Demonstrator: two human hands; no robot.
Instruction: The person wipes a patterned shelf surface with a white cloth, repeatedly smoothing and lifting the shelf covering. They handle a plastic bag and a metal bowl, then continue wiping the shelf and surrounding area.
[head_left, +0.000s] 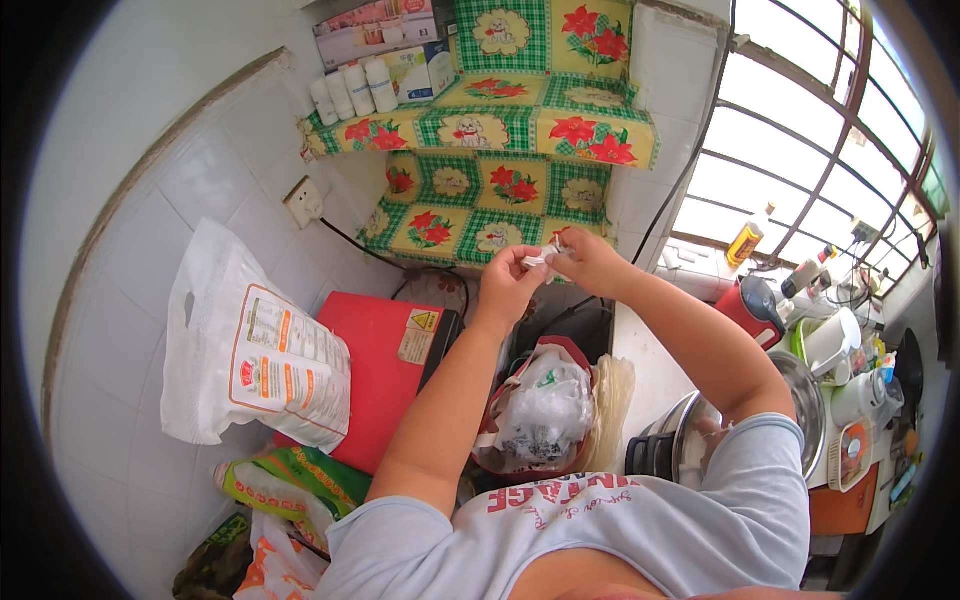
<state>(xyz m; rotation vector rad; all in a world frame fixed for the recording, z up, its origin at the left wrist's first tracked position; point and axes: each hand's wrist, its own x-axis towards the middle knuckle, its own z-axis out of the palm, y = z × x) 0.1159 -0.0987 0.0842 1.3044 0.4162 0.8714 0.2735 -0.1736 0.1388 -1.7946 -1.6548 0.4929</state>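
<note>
A small crumpled white piece (538, 261), thin like plastic film or paper, is pinched between the fingertips of both hands. My left hand (508, 289) grips its left end. On the other end the fingers of my right hand (594, 262) are closed. Both arms reach forward, and the hands are in front of the lower shelf (442, 229), which is lined with green and yellow flowered sheeting. Below the hands stands a red bag (551, 345) stuffed with clear and white plastic bags (544, 409). My fingers hide part of the white piece.
A white sack (292, 375) rests on a red box (375, 330) at left. White rolls (360, 90) and cartons line the upper shelf (472, 131). To the right are a steel pot (686, 435), a red kettle (750, 311) and an oil bottle (748, 236) by the barred window.
</note>
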